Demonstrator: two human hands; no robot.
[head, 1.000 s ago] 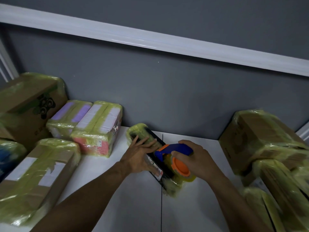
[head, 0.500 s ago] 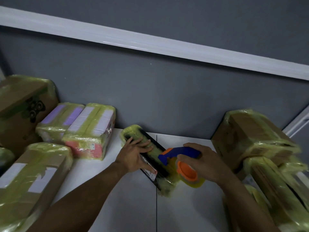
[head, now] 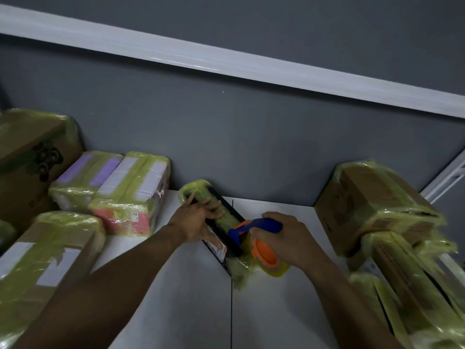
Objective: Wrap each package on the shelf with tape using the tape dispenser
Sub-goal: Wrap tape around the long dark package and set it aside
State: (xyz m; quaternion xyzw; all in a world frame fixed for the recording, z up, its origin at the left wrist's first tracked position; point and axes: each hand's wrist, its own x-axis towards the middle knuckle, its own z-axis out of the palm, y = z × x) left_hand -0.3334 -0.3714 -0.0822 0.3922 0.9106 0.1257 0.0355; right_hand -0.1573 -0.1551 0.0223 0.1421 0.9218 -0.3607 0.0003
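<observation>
Nearest the camera, two bare forearms reach across the white shelf (head: 176, 311). A taped brown carton (head: 42, 260) sits at the left and a stack of wrapped packages (head: 415, 298) at the right.

The right hand (head: 294, 244) is wrapped round the blue handle of the tape dispenser (head: 254, 226). The dispenser's orange hub and tape roll (head: 276, 270) sit at the near end of the black package (head: 235, 250). That package, long and flat, lies slantwise in the middle of the shelf, with its far end close to the wall. The left hand (head: 196, 224) lies just beyond the dispenser, fingers spread flat on the package's top, pinning it and gripping nothing.

Yellowish tape covers both ends and a strip along the top, while the black side and the label facing the camera are bare. The step in hand looks like laying a strip from the near end, so this package is judged partly wrapped. The next move likely calls for drawing the dispenser along or round the package with the tape taut. Meanwhile the left hand would need to stop the package sliding and stay clear of the strip.

Farther back stand a pink-and-white package (head: 133, 195), a purple-striped package (head: 85, 177), a printed brown box (head: 32, 157) and, at the right, another brown box (head: 372, 202). All are under tape, against the grey wall (head: 251, 137) and its white rail (head: 226, 61).
</observation>
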